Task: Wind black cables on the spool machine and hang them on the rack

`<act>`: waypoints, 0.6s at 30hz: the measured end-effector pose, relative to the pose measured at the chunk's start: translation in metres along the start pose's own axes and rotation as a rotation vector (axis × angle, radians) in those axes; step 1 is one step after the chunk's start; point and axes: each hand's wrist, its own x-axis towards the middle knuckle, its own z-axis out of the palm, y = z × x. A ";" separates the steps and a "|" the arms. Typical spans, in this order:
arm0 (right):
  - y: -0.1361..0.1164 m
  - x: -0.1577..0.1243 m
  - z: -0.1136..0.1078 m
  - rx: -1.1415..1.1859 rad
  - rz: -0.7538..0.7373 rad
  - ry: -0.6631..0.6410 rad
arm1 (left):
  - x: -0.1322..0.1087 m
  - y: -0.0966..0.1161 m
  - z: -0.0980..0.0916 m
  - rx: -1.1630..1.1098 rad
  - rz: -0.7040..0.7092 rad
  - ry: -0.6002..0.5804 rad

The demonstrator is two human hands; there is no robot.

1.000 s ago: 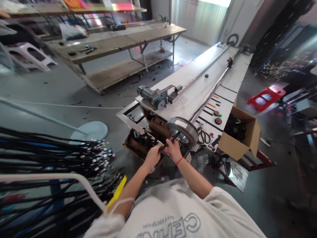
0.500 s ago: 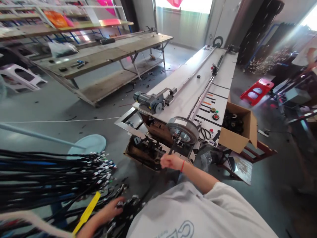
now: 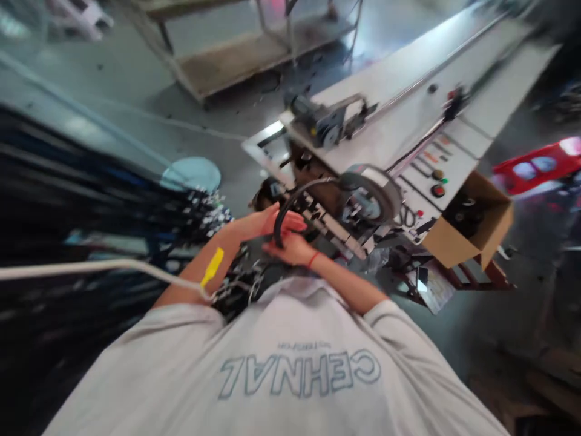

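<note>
A black cable-like strip (image 3: 297, 193) arcs from near the dark round reel (image 3: 388, 197) down to my hands. My left hand (image 3: 265, 222) has its fingers stretched out, and the strip crosses over them. Just below, my right hand (image 3: 296, 249) is closed around the strip's lower end, with a red band at the wrist. Blur hides the exact grip. The reel stands at the near end of the long white table (image 3: 336, 158). Left of my left hand hangs a bundle of black cables (image 3: 113, 200) with pale connector ends.
A motor unit (image 3: 318, 121) sits on the table's near left corner. Scissors (image 3: 407, 215) lie by the reel. An open cardboard box (image 3: 454, 242) stands at right, a red stool (image 3: 535, 166) beyond. A pale pole with a round base (image 3: 190, 174) is at left.
My left hand has come up from the cable ends at lower left to meet my right hand. The strip now bows out in an arc. The view has tilted down.
</note>
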 end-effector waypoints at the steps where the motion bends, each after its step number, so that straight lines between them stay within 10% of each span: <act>1: -0.002 0.008 -0.006 0.007 0.006 -0.013 | -0.016 -0.009 -0.008 -0.020 0.052 0.099; 7: -0.029 0.068 -0.008 0.249 -0.198 -0.027 | -0.071 -0.068 -0.037 -0.056 0.388 0.633; 14: -0.063 0.084 -0.002 0.515 -0.228 -0.068 | -0.079 -0.102 -0.011 0.326 0.209 0.553; 18: -0.074 0.069 -0.028 0.864 -0.170 -0.061 | -0.074 -0.128 -0.030 0.744 -0.060 0.636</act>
